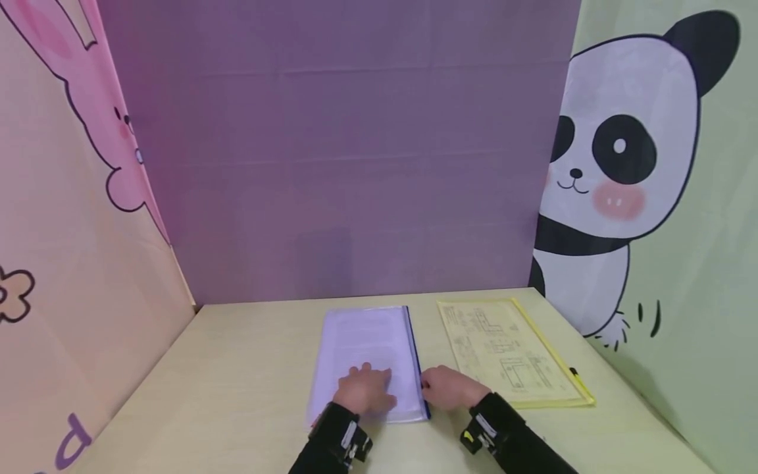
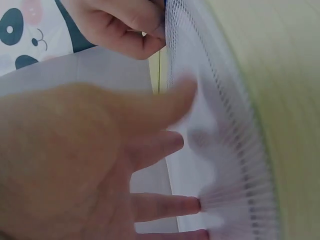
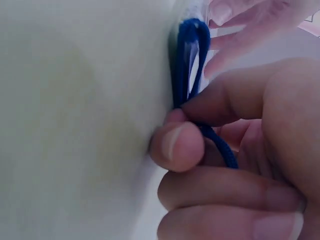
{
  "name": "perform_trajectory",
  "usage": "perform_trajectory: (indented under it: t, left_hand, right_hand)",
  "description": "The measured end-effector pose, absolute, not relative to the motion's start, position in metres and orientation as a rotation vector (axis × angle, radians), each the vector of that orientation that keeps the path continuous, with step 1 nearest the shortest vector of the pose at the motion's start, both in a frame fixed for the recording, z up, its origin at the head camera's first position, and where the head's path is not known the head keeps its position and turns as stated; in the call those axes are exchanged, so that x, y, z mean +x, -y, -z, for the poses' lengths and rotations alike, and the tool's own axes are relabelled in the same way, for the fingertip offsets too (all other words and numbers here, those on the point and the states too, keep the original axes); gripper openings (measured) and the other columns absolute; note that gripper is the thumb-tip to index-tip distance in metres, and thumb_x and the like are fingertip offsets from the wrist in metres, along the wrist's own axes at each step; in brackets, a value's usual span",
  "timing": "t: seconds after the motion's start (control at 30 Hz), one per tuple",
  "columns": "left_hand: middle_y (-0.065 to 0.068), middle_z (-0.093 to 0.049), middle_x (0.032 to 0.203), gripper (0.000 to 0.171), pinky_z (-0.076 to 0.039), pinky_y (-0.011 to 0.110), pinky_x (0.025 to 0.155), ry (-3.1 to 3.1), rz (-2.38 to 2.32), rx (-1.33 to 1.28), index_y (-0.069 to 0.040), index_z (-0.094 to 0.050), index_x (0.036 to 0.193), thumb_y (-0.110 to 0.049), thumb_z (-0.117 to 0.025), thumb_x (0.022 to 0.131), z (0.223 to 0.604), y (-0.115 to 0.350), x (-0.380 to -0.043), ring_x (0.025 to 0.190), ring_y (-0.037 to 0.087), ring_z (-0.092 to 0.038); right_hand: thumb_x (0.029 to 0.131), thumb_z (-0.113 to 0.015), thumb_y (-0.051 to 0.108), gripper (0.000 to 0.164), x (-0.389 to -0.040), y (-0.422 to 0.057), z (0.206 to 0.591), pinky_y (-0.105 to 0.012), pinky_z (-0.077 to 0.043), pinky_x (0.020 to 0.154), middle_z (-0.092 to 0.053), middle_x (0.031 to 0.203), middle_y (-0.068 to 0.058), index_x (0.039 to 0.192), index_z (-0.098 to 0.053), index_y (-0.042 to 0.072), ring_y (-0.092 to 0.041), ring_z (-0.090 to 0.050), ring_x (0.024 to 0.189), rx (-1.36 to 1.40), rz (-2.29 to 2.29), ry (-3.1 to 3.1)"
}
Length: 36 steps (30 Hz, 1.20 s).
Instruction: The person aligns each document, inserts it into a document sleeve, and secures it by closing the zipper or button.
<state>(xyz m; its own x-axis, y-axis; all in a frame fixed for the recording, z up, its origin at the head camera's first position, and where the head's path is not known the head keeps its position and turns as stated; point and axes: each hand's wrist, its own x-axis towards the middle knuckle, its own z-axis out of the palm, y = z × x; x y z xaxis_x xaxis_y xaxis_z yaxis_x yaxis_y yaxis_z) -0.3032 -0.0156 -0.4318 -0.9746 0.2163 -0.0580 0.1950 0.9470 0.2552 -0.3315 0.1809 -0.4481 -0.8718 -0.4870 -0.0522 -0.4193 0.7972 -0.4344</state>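
A see-through mesh document pouch [image 1: 355,332] with a dark blue zipper edge [image 1: 412,349] lies on the table in front of me, its blue side to the right. My left hand [image 1: 364,390] rests on the pouch's near half with fingers spread; in the left wrist view its fingertips touch the mesh [image 2: 225,165]. At the near end of the blue side, my right hand [image 1: 450,387] pinches the edge between thumb and forefinger. The right wrist view shows the blue edging [image 3: 192,30] looped above the fingertips, with a gap inside the loop. More blue strip runs out beneath the forefinger.
On the right lies a yellow-edged pouch [image 1: 491,349] holding a sheet with printed line drawings; a black-and-yellow zipper pull [image 1: 574,372] sits at its right side. A purple cloth wall [image 1: 355,164] closes off the table's [image 1: 237,368] back, with patterned cloth on both sides.
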Motion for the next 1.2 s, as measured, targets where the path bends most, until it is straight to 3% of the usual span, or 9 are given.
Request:
perform_trajectory:
  t: [0.17,0.43,1.2]
  left_hand:
    - [0.027,-0.054,0.135,0.070,-0.041,0.067,0.097,-2.998,-0.396,0.308,-0.015,-0.063,0.139,-0.054,-0.078,0.083,0.436,0.021,-0.306,0.124,0.049,-0.049]
    - [0.035,-0.043,0.147,0.071,-0.035,0.072,0.103,-3.004,-0.503,0.237,-0.012,-0.060,0.142,-0.051,-0.077,0.085,0.437,0.032,-0.309,0.136,0.058,-0.036]
    - [0.033,-0.038,0.153,0.071,-0.028,0.074,0.107,-2.978,-0.538,0.189,-0.013,-0.057,0.145,-0.050,-0.075,0.087,0.441,0.055,-0.320,0.141,0.058,-0.028]
  right_hand:
    - [0.095,-0.059,0.007,0.020,-0.341,-0.173,0.450,-0.028,-0.040,0.053,-0.053,0.065,0.003,0.075,-0.061,0.011,-0.012,-0.047,0.055,-0.799,0.613,-2.832]
    - [0.095,-0.059,0.006,0.018,-0.353,-0.156,0.450,-0.029,-0.042,0.058,-0.054,0.069,0.001,0.078,-0.062,0.009,-0.013,-0.048,0.059,-0.822,0.545,-2.873]
    - [0.099,-0.060,0.013,0.019,-0.366,-0.128,0.453,-0.028,-0.041,0.057,-0.052,0.070,0.001,0.080,-0.061,0.010,-0.013,-0.048,0.062,-0.814,0.309,-2.954]
